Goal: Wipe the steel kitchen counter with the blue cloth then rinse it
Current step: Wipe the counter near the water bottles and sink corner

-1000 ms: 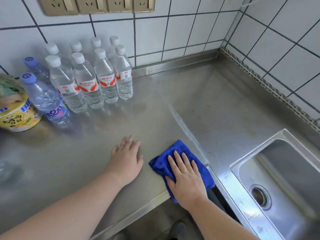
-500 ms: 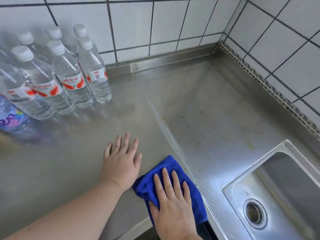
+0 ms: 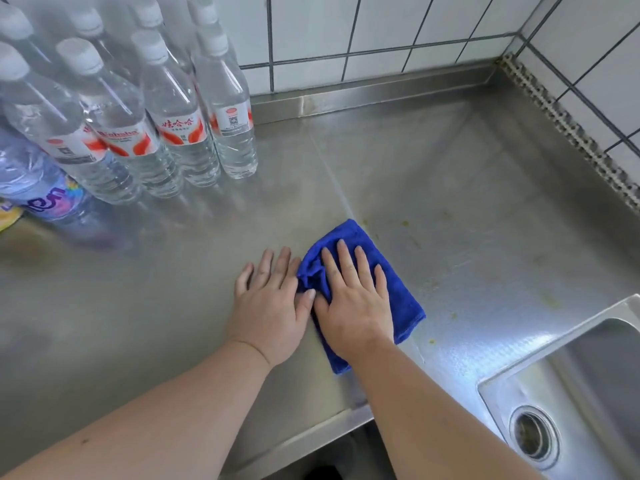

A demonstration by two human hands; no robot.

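Note:
The blue cloth (image 3: 398, 292) lies flat on the steel counter (image 3: 450, 174), near its front edge. My right hand (image 3: 349, 299) presses down on the cloth with fingers spread, covering its middle. My left hand (image 3: 270, 306) rests flat on the bare steel just left of the cloth, its thumb touching the cloth's edge. Small yellowish specks dot the counter to the right of the cloth. The steel sink (image 3: 588, 393) with its round drain (image 3: 533, 434) sits at the lower right.
Several clear water bottles (image 3: 173, 116) with red-and-white labels stand at the back left, with a purple-labelled bottle (image 3: 45, 199) beside them. White tiled walls meet in the corner at the back right. The counter's front edge (image 3: 311, 434) runs below my arms.
My right hand has pushed the cloth away from the front edge, further onto the counter and up against my left hand. The view has shifted down and to the right.

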